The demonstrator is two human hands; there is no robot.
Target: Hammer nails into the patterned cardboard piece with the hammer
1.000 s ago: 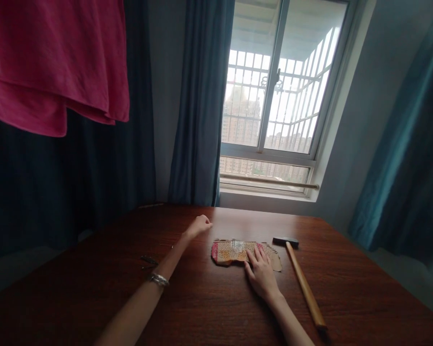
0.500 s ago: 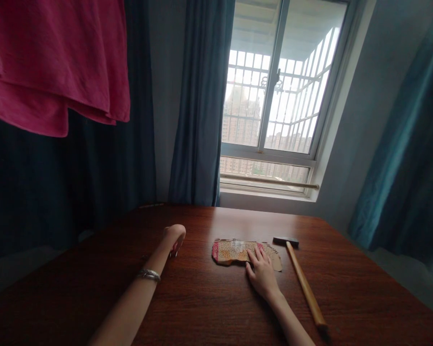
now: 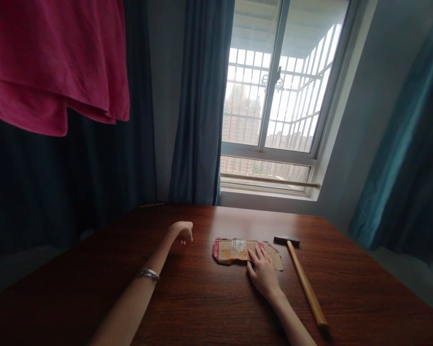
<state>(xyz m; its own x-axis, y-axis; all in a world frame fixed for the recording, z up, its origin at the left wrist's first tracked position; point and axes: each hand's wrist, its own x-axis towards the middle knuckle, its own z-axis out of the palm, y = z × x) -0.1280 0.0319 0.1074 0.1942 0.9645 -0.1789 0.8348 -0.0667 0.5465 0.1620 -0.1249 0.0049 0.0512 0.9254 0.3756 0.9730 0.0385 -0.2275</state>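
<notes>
A flat piece of cardboard [image 3: 226, 251], pink at its left end and dotted with dark marks, lies on the wooden table. Thin nails [image 3: 234, 241] seem to stand upright near its far edge. My right hand [image 3: 262, 271] rests flat on the cardboard's right part, fingers spread. Left of the cardboard, my left hand [image 3: 182, 231] hovers over the table with its wrist bent and fingers curled down; whatever is pinched in them is hidden. Beside my right hand lies a hammer [image 3: 306, 286] with a black head and wooden handle.
The brown table [image 3: 202, 307] reaches back to the wall under a barred window [image 3: 270, 149]. Blue curtains [image 3: 202, 105] hang at both sides. A pink cloth [image 3: 57, 67] hangs at the upper left. Small dark bits [image 3: 146, 256] lie near my left forearm.
My left hand has risen off the table and moved right, toward the cardboard, its fingers curled. My right hand, the cardboard and the hammer stay in place.
</notes>
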